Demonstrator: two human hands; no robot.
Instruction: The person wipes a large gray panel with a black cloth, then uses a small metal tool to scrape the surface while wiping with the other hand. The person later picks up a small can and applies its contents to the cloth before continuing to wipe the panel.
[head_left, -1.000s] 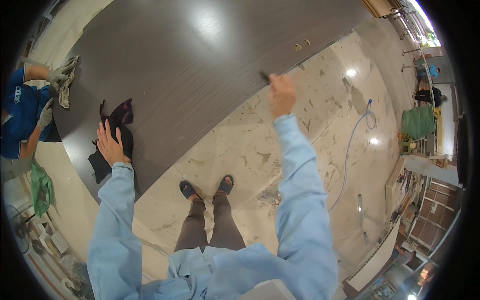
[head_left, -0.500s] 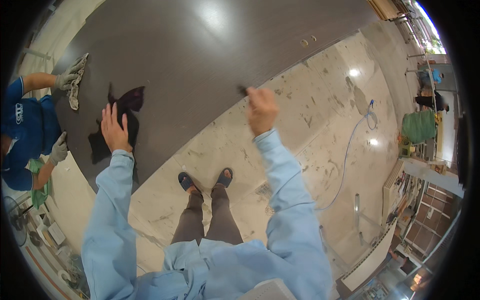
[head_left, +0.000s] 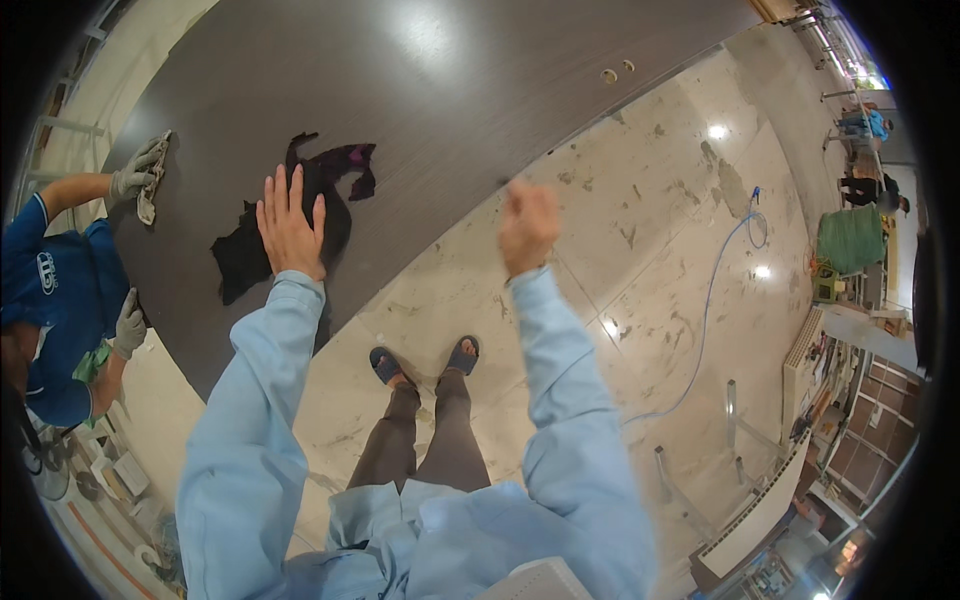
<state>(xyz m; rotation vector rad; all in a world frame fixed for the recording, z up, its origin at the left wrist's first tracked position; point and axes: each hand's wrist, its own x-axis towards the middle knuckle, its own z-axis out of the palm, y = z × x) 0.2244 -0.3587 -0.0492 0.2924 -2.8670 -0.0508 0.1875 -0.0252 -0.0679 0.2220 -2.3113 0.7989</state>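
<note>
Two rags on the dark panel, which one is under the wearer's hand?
The black cloth, spread near the panel's front edge, with the left hand flat on it. The pale rag lies at the far-left end under a co-worker's gloved hand.

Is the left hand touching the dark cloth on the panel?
Touching. The head view shows the left hand pressed flat on the dark cloth, fingers spread over it.

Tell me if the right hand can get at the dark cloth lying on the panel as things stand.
Probably yes. The right hand is raised over the floor just off the panel's edge, nothing lies between it and the dark cloth, though the left hand already presses on it.
</note>
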